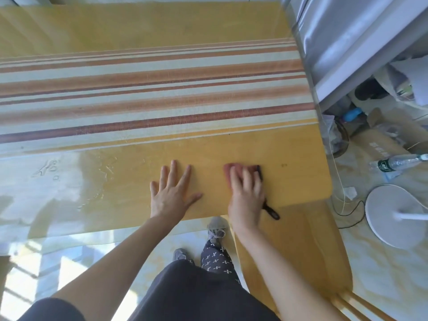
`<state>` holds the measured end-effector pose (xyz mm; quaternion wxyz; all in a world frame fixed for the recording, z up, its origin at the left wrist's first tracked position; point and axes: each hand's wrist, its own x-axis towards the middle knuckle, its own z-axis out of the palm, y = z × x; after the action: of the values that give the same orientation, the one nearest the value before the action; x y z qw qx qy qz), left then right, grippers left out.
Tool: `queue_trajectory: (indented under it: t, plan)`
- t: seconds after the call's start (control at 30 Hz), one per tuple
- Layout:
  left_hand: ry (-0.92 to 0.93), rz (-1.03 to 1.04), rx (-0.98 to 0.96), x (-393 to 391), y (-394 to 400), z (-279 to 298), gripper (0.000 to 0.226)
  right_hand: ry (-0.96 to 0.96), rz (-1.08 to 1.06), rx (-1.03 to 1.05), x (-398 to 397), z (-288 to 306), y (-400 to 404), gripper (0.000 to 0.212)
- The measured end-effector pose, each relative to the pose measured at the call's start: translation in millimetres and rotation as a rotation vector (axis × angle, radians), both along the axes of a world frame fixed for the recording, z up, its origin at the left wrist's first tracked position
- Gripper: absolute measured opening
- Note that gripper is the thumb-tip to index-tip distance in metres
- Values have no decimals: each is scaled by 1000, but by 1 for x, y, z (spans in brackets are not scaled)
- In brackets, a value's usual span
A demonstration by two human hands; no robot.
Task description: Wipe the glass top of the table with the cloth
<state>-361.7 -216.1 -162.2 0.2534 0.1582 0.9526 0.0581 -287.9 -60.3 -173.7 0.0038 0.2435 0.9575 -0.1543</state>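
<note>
The glass table top (129, 172) covers a yellow surface with a striped runner (150, 93) under it. Wet streaks and glare show on the glass at the left (69, 179). My right hand (246, 193) presses flat on a pinkish-red cloth (229, 169) near the table's front right corner; the hand is motion-blurred. A black handle-like object (273, 212) pokes out beneath that hand by the table edge. My left hand (172, 193) lies flat on the glass with fingers spread, a little left of the cloth, holding nothing.
A wooden chair (301, 251) stands at the front right of the table. A white fan base (393, 218), a plastic bottle (393, 163), cables and cardboard boxes (382, 140) lie on the floor at right. A silver appliance (347, 38) stands at far right.
</note>
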Motion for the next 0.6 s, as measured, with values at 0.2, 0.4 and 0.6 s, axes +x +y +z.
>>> queue_trajectory:
  t: [0.2,0.4,0.6]
  plan:
    - [56,-28,105,15,-18,-1,74,-3,348,53,32,1,-17,58]
    - [57,66,34,29,-62,1,78,7,-29,66,38,-3,20,57]
    - [66,90,51,37,-80,-4,81,81,-26,-61,38,-7,-97,72]
